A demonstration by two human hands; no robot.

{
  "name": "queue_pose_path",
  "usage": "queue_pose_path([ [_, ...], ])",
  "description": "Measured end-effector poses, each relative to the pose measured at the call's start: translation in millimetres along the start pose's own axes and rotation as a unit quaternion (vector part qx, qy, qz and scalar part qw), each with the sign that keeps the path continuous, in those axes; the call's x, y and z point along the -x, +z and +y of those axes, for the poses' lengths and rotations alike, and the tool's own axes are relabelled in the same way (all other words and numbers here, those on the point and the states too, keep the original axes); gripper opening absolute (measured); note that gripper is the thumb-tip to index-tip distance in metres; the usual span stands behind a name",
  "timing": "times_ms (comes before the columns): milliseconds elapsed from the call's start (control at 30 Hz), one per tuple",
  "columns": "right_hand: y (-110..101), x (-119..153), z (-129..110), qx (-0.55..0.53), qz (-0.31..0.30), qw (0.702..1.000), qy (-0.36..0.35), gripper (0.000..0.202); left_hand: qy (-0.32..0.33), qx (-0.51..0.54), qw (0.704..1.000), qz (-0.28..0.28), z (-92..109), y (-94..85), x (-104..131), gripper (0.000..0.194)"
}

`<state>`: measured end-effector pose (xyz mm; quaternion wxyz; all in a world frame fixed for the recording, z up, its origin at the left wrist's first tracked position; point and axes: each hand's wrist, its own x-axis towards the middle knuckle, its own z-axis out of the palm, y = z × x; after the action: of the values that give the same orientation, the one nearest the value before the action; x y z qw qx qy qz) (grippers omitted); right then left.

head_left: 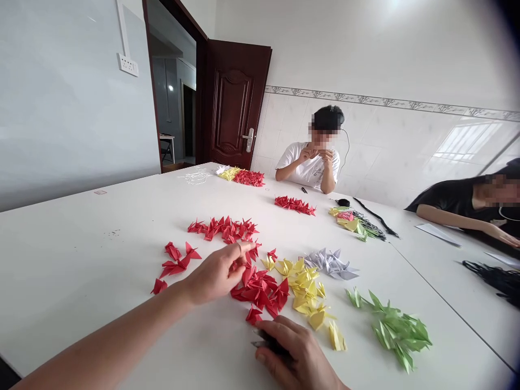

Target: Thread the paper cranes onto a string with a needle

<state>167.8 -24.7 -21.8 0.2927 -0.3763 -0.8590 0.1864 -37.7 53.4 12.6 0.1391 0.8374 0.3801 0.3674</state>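
Red paper cranes (260, 291) lie left of the yellow cranes (304, 283); whether your left grip (219, 271) pinches one, I can't tell. Your right grip (299, 346) clasps a dark tool (271, 342), mostly hidden.

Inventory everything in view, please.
Red cranes: many, red, centre and back
Yellow cranes: several, yellow, right of centre
Lilac cranes: several, pale lilac, behind yellow
Green cranes: several, green, near right
Mixed piles: two, multicoloured, farther back
Cords: several, black, right
Strand tangle: one, white, back left
Paper sheets: two, white, right
Door: one, dark brown, back
Socket: one, white, left wall
People: two, white and black tops, far and right
Table: one, white, beneath
Tool: one, dark, bottom centre
Left hand: one, bare, centre
Right hand: one, bare, around tool
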Motion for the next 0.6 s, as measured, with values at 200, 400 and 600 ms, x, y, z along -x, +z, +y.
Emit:
queue_pose_path([
  [200,0.6,2.9,2.3,-0.011,0.116,0.993,0.008,0.021,0.052,0.039,0.996,-0.054,15.3,9.9,8.4,0.030],
  [400,1.2,0.8,3.1,-0.013,0.174,0.984,0.027,0.017,0.086,0.098,0.988,-0.085,24.2,14.8,12.4,0.029],
  [600,0.9,0.3,3.6,-0.014,0.172,0.984,0.035,0.021,0.081,0.122,0.985,-0.085,26.8,16.2,12.7,0.027],
])
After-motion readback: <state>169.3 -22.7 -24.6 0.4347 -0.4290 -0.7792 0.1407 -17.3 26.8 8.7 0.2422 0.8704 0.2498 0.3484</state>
